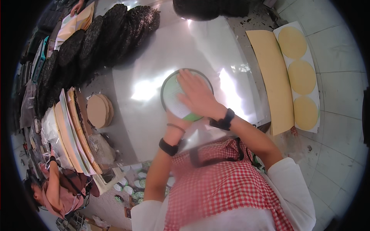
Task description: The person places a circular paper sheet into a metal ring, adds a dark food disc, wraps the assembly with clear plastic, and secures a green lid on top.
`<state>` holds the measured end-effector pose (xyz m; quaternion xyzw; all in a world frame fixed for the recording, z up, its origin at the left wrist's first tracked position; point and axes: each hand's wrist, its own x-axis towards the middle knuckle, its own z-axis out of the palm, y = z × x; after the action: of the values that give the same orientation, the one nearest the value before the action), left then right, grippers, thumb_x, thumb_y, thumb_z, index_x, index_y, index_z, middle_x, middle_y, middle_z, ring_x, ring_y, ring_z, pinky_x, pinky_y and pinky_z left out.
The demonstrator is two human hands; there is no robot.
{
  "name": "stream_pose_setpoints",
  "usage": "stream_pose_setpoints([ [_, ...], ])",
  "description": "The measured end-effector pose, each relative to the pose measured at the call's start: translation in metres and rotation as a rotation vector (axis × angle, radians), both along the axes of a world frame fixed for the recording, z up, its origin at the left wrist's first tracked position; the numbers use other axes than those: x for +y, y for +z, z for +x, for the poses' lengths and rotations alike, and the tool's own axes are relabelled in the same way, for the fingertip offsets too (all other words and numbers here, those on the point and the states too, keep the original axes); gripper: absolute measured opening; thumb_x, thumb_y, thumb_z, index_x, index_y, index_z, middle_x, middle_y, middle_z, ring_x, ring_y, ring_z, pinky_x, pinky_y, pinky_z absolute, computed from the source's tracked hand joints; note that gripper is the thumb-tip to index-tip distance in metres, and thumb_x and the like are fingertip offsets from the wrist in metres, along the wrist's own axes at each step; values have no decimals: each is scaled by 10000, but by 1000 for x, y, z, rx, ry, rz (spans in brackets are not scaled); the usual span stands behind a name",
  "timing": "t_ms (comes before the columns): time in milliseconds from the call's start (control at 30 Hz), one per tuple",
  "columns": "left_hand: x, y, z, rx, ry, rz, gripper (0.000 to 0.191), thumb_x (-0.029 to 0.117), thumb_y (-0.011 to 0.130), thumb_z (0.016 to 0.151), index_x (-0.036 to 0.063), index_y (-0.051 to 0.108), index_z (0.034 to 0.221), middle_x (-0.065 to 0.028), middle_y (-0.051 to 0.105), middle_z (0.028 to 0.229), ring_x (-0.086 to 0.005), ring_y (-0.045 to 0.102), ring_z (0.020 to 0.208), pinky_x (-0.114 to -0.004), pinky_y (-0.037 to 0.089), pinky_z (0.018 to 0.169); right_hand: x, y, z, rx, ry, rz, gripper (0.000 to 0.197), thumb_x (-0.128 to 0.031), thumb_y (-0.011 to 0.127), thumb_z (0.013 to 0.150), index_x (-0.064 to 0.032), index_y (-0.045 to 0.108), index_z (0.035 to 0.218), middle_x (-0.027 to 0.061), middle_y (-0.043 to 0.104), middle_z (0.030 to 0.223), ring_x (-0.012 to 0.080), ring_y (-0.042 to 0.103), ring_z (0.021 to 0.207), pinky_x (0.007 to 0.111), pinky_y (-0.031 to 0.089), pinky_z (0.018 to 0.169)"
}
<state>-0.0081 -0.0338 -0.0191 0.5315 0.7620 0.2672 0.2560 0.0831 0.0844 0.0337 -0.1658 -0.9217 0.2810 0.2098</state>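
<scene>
My left hand (175,122) is under a round, dark-rimmed disc (164,104) and holds it up from below; its fingers are hidden. On top of the disc lies a round green and white label (171,99) with writing. My right hand (199,93) is spread flat on this label, fingers apart and a little blurred. Both hands are above a shiny, clear plastic sheet (138,124) on the work table. To the right, yellow round stickers (302,76) sit on a white backing strip, beside a tan paper sheet (267,83).
Stacks of rough, dark round cakes (115,37) stand at the upper left, another dark stack (211,8) at the top. Brown round discs (97,112) and upright sheets (78,132) are at left. A co-worker (57,193) is at lower left; another person's hand (76,8) is at upper left.
</scene>
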Motion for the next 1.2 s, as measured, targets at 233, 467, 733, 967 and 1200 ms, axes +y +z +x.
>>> stream_pose_setpoints([
  [233, -16, 4, -27, -184, 323, 414, 593, 198, 516, 902, 45, 392, 1462, -156, 327, 1543, -291, 294, 1441, -396, 224, 1176, -13, -16, -16, -183, -56, 173, 548, -312, 584, 914, -18, 502, 1370, 236, 384, 1483, 360, 347, 1393, 491, 287, 1130],
  [467, -3, -20, -16, -718, 722, 638, 450, 126, 400, 997, -38, 403, 1415, -160, 446, 1443, -242, 414, 1335, -356, 320, 1122, -42, -11, -7, -202, 154, 269, 502, -310, 616, 875, -67, 584, 1313, 184, 441, 1466, 348, 379, 1371, 492, 299, 1112],
  [733, 8, 56, 19, 439, 97, 189, 521, 384, 559, 930, 135, 525, 1386, -161, 259, 1562, -412, 160, 1457, -683, 150, 1082, 36, 39, 42, -349, -306, 25, 206, -261, 536, 957, -57, 534, 932, 131, 624, 640, 351, 638, 573, 443, 489, 501],
  [967, 17, 55, 32, 472, -126, -177, 627, 532, 605, 852, 180, 546, 1369, -129, 258, 1565, -425, 60, 1471, -783, 144, 1006, 12, 45, 45, -277, -70, 298, 181, -157, 594, 853, -33, 485, 927, 186, 653, 725, 348, 653, 618, 442, 506, 521],
  [1200, 22, 153, 61, 54, -527, 379, 508, 317, 622, 899, 142, 543, 1369, -150, 440, 1454, -371, 384, 1365, -591, 260, 1100, 71, 22, 243, -523, -666, 123, 180, -167, 528, 918, -2, 517, 989, 225, 638, 737, 397, 645, 643, 487, 505, 567],
])
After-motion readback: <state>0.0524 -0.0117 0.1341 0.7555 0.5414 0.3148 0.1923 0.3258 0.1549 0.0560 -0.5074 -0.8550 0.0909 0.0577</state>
